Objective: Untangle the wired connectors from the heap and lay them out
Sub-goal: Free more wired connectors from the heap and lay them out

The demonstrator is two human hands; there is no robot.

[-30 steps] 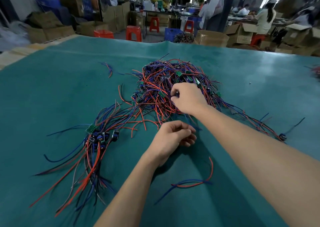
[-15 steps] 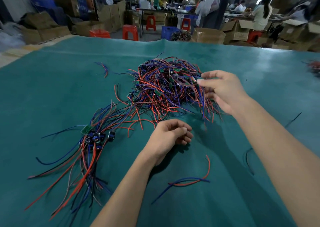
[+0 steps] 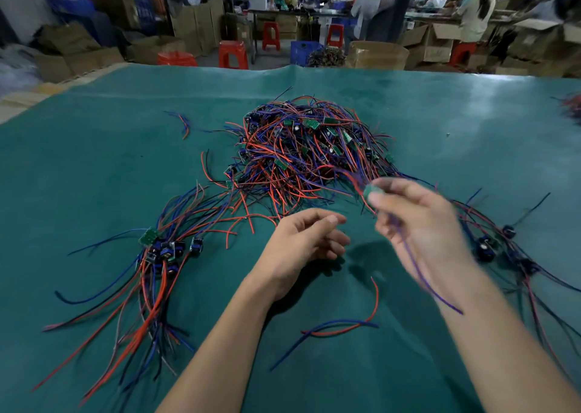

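The right hand (image 3: 418, 224) has its grip pinched on a small green wired connector board (image 3: 371, 190), just before the tangled red-and-blue wire heap (image 3: 308, 151); the left hand (image 3: 305, 246) beside it hangs loosely curled, grasping nothing.

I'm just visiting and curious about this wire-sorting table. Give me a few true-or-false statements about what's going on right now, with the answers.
1. The right hand pinches a small green board with wires trailing from it. True.
2. The left hand grips a bundle of wires. False: its fingers are loosely curled and hold nothing.
3. The tangled heap lies beyond both hands on the green table cover. True.
4. The sorted bunch lies to the person's right. False: it lies to the left.
5. The heap's wires are yellow and white. False: mostly red and blue.
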